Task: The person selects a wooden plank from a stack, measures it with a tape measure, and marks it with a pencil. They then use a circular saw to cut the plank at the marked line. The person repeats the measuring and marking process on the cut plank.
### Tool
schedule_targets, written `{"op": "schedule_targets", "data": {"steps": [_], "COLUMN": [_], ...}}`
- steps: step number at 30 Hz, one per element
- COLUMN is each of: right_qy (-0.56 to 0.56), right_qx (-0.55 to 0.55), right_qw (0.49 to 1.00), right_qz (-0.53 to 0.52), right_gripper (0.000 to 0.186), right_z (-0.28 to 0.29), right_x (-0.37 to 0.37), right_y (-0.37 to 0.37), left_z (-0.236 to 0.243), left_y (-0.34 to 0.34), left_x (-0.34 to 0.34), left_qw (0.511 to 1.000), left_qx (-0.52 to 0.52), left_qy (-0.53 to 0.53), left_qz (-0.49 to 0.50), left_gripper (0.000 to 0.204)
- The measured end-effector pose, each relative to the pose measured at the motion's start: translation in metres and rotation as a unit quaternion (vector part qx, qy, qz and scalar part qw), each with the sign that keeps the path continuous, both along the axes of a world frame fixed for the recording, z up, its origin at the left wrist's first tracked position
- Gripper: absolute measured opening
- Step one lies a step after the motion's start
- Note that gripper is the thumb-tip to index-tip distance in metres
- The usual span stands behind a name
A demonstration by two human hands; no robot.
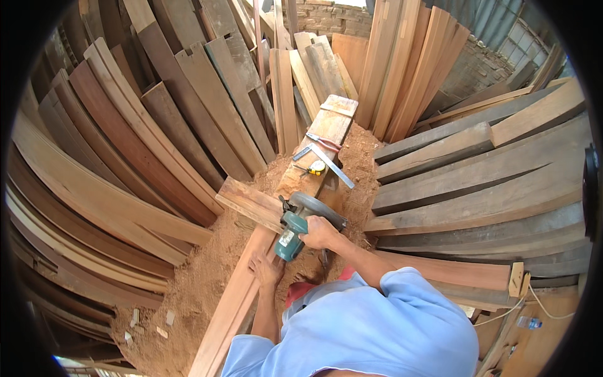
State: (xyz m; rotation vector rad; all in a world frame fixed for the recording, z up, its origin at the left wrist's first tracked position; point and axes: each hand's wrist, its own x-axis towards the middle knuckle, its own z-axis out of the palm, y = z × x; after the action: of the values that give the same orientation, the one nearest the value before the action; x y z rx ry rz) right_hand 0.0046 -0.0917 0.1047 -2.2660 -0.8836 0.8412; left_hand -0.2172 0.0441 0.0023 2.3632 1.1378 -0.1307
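Bears on the long plank with a spread left grip, probably against shifting. Wraps the right grip round the circular saw at the plank's far end, seemingly for control. Has a metal square lying beyond.

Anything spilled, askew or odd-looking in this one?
Sawdust and small scraps lie loose at lower left, unsurprising around a power saw. Odder is what looks like a plastic bottle at lower right, a stray item near the boards. Nothing looks clearly damaged.
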Motion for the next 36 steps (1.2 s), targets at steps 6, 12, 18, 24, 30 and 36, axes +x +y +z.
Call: {"op": "schedule_targets", "data": {"steps": [6,12,18,24,30,36], "right_qy": [-0.008,-0.052,-0.02,-0.021,0.013,0.012], "right_qx": [-0.001,0.03,0.022,0.027,0.025,0.065], "right_qw": [0.998,0.994,0.994,0.996,0.994,0.994], "right_qz": [0.062,0.087,0.105,0.083,0.104,0.093], "right_gripper": [0.049,0.052,0.056,0.042,0.04,0.032], "right_z": [-0.003,-0.006,-0.006,-0.012,-0.003,-0.015], "right_x": [0.013,0.028,0.033,0.037,0.031,0.026], "right_y": [0.0,-0.009,-0.014,-0.012,-0.009,-0.016], "left_z": [-0.042,-0.001,0.064,0.121,0.081,-0.005], "left_y": [-0.117,-0.225,-0.266,-0.155,-0.043,-0.025], "left_x": [-0.109,-0.155,-0.157,-0.067,0.003,0.003], "left_qw": [0.975,0.909,0.78,0.982,0.993,0.989], "left_qx": [-0.188,-0.383,-0.587,-0.158,0.001,0.0], "left_qy": [0.114,-0.085,-0.157,-0.098,0.01,0.099], "left_qz": [0.022,0.14,0.149,0.035,0.116,0.108], "left_gripper": [0.061,0.032,0.019,0.027,0.067,0.107]}}
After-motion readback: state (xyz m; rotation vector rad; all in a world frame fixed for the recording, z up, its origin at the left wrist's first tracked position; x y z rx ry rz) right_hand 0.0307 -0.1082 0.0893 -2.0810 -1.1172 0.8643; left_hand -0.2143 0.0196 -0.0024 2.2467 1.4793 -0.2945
